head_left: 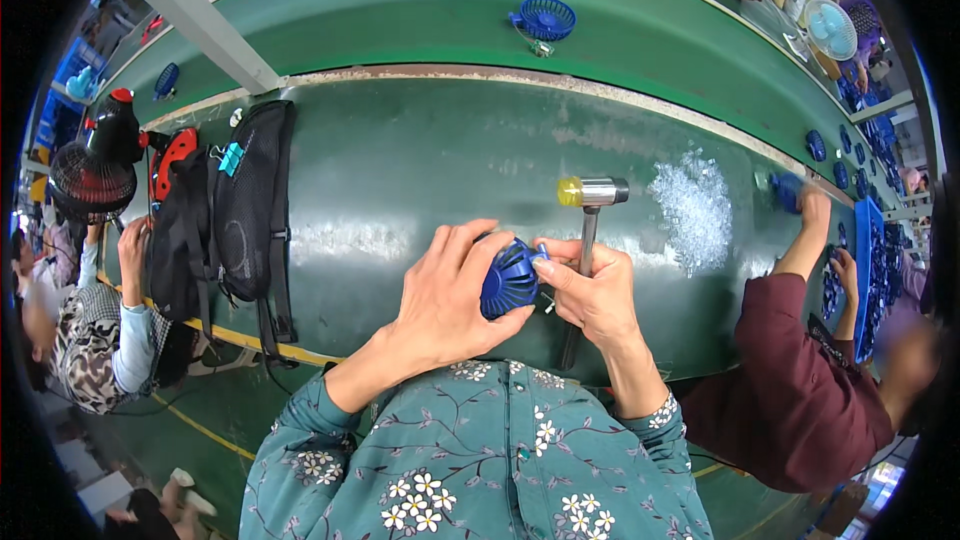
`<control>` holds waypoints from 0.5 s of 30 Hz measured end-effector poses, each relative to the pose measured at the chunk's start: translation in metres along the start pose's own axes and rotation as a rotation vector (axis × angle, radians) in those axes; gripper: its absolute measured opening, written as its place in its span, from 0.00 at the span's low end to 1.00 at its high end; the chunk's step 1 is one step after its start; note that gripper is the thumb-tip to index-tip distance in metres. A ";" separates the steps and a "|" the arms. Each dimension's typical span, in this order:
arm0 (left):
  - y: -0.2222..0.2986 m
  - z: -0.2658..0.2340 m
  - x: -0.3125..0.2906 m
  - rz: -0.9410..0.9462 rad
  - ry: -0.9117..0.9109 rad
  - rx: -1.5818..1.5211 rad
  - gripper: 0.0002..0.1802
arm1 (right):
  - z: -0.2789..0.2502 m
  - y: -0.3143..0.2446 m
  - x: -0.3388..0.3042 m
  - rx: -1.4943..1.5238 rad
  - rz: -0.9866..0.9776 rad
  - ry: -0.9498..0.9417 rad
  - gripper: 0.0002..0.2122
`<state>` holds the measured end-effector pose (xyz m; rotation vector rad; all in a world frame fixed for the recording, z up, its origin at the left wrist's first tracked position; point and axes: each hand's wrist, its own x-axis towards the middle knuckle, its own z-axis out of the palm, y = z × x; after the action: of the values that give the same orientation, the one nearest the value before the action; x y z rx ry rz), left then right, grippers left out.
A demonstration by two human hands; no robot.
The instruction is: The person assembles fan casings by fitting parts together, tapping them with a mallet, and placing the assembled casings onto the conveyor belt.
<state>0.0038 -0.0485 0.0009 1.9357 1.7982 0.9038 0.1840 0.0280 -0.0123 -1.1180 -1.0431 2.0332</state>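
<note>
My left hand is wrapped over a round blue slatted fan housing and holds it just above the bench, close to my body. On its right side, the thumb and forefinger of my right hand pinch the housing's edge. A hammer with a yellow face, a metal head and a dark far end lies partly beneath that right hand. Its handle runs toward me, and the hand covers the middle of it. A small light-coloured bit shows below the right fingers, too small to name.
To the right is a pile of small clear plastic pieces. A black bag lies left, near a fan. Beyond a raised ledge, a green belt carries another blue fan housing. Co-workers sit on both sides, one in a maroon sleeve.
</note>
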 end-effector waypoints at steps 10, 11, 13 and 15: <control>-0.052 -0.006 0.031 -0.379 -0.503 -0.761 0.24 | -0.009 -0.009 0.005 -0.025 0.030 0.006 0.09; -0.051 -0.008 0.036 -0.393 -0.543 -0.914 0.20 | -0.011 -0.011 0.005 -0.076 0.035 0.018 0.09; -0.045 -0.019 0.047 -0.462 -0.589 -0.916 0.18 | -0.019 -0.014 0.007 -0.067 0.067 -0.007 0.08; -0.041 -0.024 0.055 -0.545 -0.642 -0.945 0.19 | -0.025 -0.013 0.008 -0.033 0.032 -0.037 0.07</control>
<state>-0.0437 0.0064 0.0043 0.9044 1.0910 0.6379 0.2035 0.0496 -0.0126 -1.1247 -1.0872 2.0755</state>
